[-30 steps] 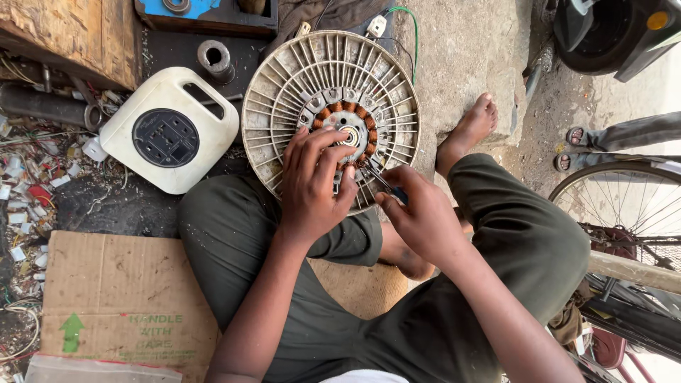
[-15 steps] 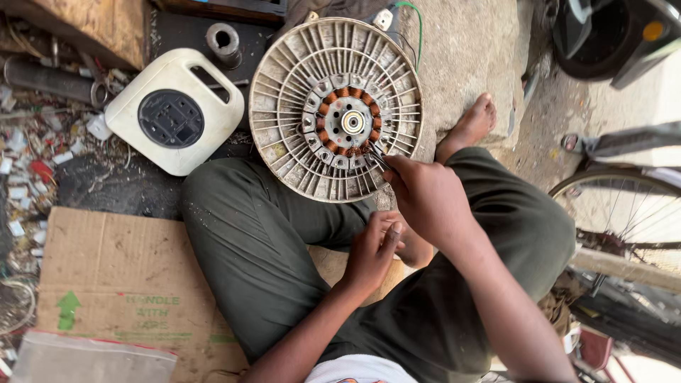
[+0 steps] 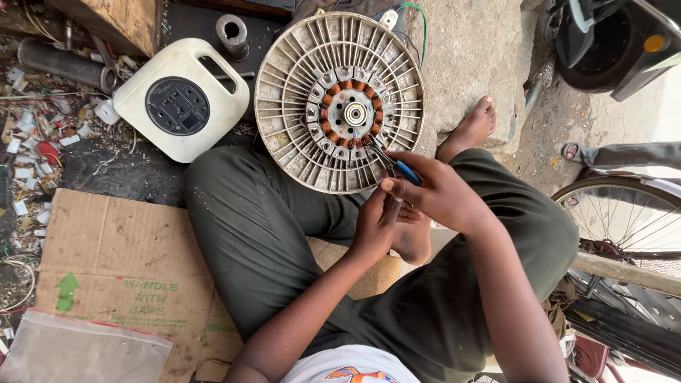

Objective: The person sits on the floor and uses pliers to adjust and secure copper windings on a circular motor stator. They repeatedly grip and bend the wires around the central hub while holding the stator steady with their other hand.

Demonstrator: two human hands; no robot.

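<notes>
A white cable reel (image 3: 181, 99) lies left of the round motor rotor (image 3: 339, 101) propped before the seated person. The left hand (image 3: 376, 221) has left the rotor's hub and now pinches at the blue-handled pliers (image 3: 397, 165), which the right hand (image 3: 440, 193) grips, tips at the copper windings (image 3: 352, 86)

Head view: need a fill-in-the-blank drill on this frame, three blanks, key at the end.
1. The right hand holds a tool with a ___ handle against the round finned motor disc.
2. The coils around the disc's hub are ___ in colour.
3. The white cable reel lies to the ___ of the disc in the picture.
4. The left hand is beside the right hand, above the folded legs.

Missing words: blue; copper; left
</notes>
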